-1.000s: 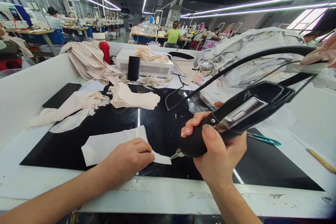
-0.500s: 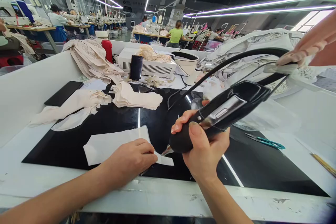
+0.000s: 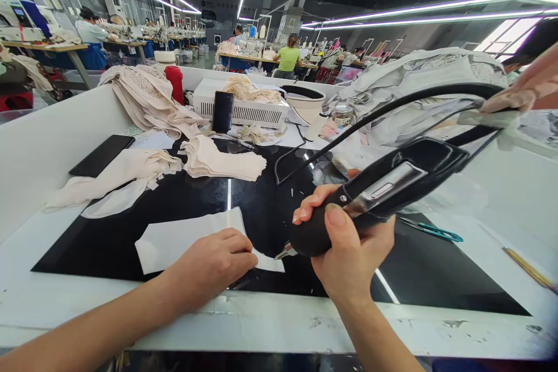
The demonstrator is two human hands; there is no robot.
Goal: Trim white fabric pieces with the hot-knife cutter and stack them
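Observation:
A white fabric piece [image 3: 187,241] lies flat on the black glossy board [image 3: 279,215], its narrow strip running out to the right. My left hand [image 3: 222,258] presses on that piece with fingers curled together at the start of the strip. My right hand [image 3: 349,244] is wrapped round a black corded handheld tool [image 3: 383,186] with a silver switch panel. The tool leans down to the left, its narrow metal tip [image 3: 286,251] at the strip's upper edge near the right end. Whether the tip touches the fabric I cannot tell.
Another person's hand [image 3: 518,93] is at the tool's cord on the right. Cream fabric pieces [image 3: 222,160] lie stacked behind, near a dark phone [image 3: 222,111] leaning on a white box [image 3: 257,111]. Teal-handled scissors [image 3: 433,231] and a yellow-handled tool [image 3: 527,267] lie right.
My right hand and the tool have moved right, the tip sliding along the strip toward its end. The other person's hand has shifted right with the cord. My left hand stays on the fabric.

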